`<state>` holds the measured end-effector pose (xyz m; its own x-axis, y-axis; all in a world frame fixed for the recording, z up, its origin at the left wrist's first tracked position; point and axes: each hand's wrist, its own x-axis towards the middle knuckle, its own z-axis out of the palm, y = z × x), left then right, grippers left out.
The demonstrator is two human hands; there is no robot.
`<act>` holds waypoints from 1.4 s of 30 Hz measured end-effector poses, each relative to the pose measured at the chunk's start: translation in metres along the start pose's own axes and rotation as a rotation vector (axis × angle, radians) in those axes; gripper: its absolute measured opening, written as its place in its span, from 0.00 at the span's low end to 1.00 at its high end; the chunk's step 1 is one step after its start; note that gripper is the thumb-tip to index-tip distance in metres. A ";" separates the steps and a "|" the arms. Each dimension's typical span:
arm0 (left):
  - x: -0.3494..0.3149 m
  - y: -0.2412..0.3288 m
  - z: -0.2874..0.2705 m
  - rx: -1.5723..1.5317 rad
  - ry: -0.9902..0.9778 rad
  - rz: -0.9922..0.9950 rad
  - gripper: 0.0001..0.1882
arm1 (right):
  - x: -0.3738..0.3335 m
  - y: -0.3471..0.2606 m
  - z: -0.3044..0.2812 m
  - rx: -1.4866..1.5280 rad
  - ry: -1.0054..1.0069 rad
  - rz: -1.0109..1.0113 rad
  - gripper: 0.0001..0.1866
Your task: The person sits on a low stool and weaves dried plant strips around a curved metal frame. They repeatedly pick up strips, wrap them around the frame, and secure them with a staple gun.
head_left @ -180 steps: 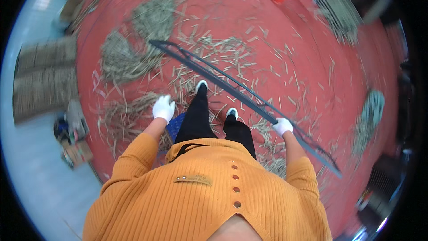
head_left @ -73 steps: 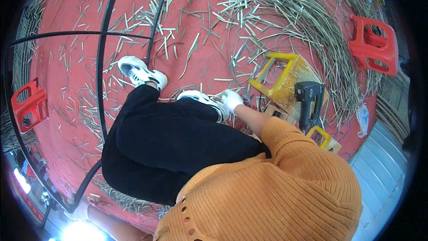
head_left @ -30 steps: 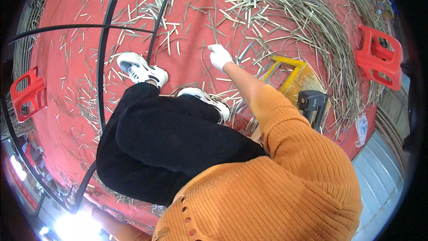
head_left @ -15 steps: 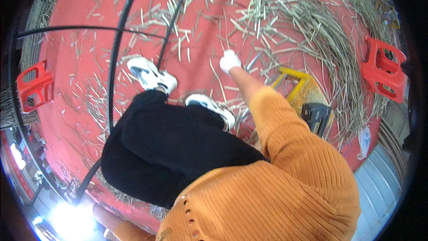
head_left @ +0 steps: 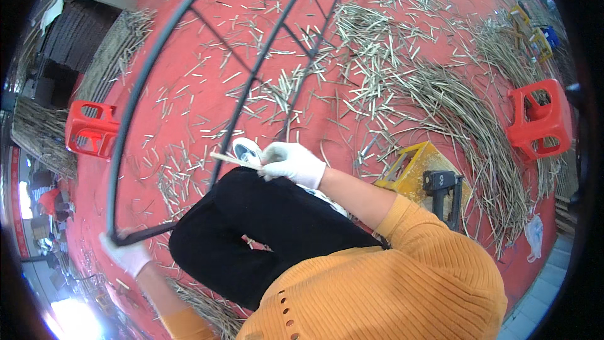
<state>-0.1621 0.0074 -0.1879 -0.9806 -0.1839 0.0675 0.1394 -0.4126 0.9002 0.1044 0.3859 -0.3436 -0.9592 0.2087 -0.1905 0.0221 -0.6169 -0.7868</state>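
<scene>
White-gloved left hand (head_left: 128, 257) holds near corner of dark, slim-barred metal frame (head_left: 253, 75). White-gloved right hand (head_left: 292, 164) pinches short, pale, flat strip (head_left: 235, 160), strip crossing frame's bar in view, contact unclear. Right of frame: yellow wooden stand (head_left: 402, 167), black handheld tool (head_left: 440, 182).

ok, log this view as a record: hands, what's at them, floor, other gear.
left hand: white glove, at a corner of the black frame; grip unclear
right hand: white glove, fingers closed on a pale strip
floor: red, strewn with cut strips
left stool: red
right stool: red
yellow stand: right of the legs
black tool: overlaps the yellow stand in view
</scene>
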 end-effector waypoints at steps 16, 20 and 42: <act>-0.028 0.019 -0.044 0.145 -0.805 -0.139 0.24 | 0.055 0.043 0.349 0.602 -0.357 0.277 0.11; -0.007 0.012 -0.045 0.022 -0.892 0.026 0.16 | 0.011 0.050 0.275 0.237 -0.194 0.013 0.13; -0.046 0.030 -0.013 -0.043 -0.470 -0.033 0.08 | -0.280 -0.022 -0.120 -0.415 1.225 0.191 0.12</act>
<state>-0.1105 -0.0083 -0.1698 -0.9393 0.2497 0.2352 0.1027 -0.4496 0.8873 0.4066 0.4318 -0.3437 -0.0581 0.8310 -0.5532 0.4246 -0.4810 -0.7671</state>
